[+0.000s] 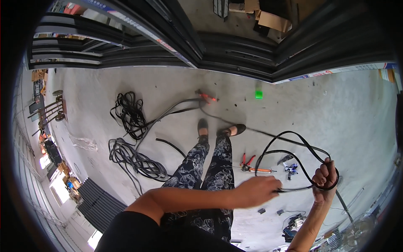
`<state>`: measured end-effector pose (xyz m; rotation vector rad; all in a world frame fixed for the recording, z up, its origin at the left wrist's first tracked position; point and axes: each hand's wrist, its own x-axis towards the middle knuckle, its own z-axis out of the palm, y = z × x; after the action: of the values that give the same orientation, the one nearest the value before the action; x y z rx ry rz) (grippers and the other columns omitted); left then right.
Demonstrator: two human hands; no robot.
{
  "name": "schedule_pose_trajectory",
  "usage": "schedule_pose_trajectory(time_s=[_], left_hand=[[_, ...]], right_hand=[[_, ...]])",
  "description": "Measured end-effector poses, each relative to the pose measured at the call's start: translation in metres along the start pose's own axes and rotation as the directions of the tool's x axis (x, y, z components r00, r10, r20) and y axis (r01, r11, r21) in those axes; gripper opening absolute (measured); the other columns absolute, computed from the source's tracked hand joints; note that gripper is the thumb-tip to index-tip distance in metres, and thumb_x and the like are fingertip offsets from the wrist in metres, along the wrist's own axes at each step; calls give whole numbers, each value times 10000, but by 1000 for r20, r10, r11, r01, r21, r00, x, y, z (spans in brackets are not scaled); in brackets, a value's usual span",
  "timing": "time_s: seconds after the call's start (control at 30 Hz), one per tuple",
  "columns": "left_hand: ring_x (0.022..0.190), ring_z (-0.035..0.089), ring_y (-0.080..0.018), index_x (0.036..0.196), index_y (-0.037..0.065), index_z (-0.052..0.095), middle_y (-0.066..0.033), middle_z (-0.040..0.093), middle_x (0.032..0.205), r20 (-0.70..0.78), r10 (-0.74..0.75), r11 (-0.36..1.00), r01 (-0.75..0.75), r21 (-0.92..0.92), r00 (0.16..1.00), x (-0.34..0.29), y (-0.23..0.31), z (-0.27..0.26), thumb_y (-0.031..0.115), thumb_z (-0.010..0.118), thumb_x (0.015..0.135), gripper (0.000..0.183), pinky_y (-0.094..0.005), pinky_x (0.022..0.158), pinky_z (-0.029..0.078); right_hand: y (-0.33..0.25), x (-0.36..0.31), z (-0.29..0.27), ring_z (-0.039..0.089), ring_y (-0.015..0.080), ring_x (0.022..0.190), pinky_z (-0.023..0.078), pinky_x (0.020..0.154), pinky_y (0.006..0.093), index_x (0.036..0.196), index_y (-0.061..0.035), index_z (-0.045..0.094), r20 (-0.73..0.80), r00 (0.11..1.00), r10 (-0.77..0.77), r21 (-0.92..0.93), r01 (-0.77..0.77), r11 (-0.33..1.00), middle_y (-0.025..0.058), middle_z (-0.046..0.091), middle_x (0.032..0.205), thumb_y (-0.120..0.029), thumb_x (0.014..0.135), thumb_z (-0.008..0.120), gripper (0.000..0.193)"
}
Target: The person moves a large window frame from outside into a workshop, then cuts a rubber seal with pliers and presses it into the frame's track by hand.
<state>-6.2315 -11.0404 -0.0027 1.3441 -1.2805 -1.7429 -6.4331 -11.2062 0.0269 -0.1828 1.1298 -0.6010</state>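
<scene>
right hand point(325, 175) grips black strip loop point(294, 145) | left hand point(257, 191) pinches it | open floor point(336, 109) beyond

left hand point(257, 191) pinches black rubber strip point(289, 147) | right hand point(325, 176) grips its loops

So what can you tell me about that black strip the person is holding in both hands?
The black strip looks like thin, flexible rubber. Near the right hand it is gathered into loose loops, gripped in that fist. The left hand closes on it just beside, reaching across the body. From the loops it trails away over the grey concrete floor, past the shoes, toward a red-handled tool lying there.
</scene>
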Motion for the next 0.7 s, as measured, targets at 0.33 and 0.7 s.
schedule_pose_trajectory(time_s=[0.33,0.7], left_hand=[[1024,554,-348,1161,17,548,-173,585,1089,-173,-300,838,346,422,938,-80,-119,-97,363,730,733,580,-424,884,448],[1241,404,-344,1404,161,346,-149,416,1334,-527,-295,766,527,369,797,-51,-242,-139,232,769,685,837,-426,994,395]], right_hand=[[14,-50,75,221,54,372,177,345,217,879,-42,455,258,956,-137,-497,253,830,-39,270,486,-192,987,427,187],[-15,-139,100,412,114,420,315,385,223,713,-79,437,473,674,-567,-280,725,629,27,458,598,-154,805,632,229]])
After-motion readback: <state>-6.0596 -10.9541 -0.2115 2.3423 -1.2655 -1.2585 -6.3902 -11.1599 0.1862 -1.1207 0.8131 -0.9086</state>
